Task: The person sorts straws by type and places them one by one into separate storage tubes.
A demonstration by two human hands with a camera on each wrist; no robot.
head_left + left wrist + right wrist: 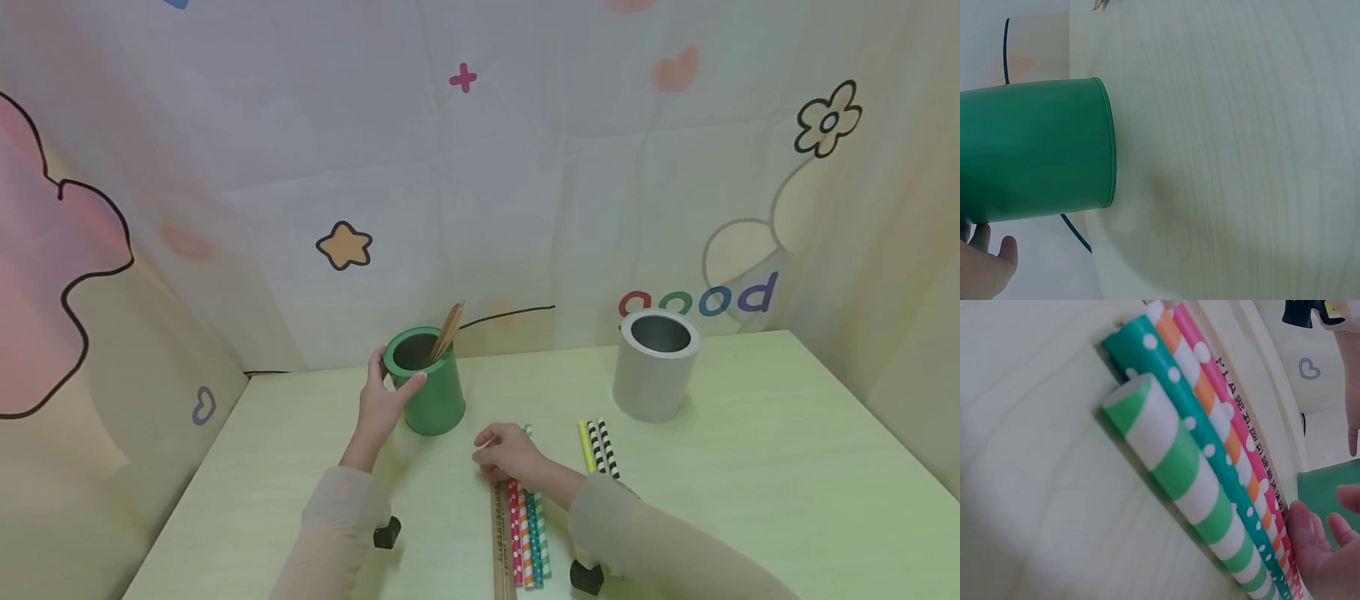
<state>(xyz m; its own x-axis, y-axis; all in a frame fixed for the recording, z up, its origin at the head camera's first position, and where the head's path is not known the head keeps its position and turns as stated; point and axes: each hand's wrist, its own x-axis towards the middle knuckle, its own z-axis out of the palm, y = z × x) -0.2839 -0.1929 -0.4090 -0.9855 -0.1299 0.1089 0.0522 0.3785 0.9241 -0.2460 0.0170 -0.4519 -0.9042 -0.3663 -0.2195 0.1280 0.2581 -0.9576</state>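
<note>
My left hand (382, 404) grips the green cup (435, 404) at its rim, thumb on the near side and fingers round the left. Pale wooden chopsticks (448, 329) lean inside the cup. In the left wrist view, the green cup (1035, 150) shows its side, with fingertips below it. My right hand (510, 454) hovers over the far end of a wooden chopstick bundle (502, 533) printed with dark characters. In the right wrist view its thumb and fingers (1300, 531) stand apart. Beside the bundle lie pink dotted, orange striped, teal dotted and green striped paper straws (1210, 512).
A white cup (652, 379) stands at the back right of the pale table (787, 433). Yellow and black-striped straws (597, 446) lie partly hidden beneath my right forearm. A printed curtain (510, 208) hangs behind the table's back edge.
</note>
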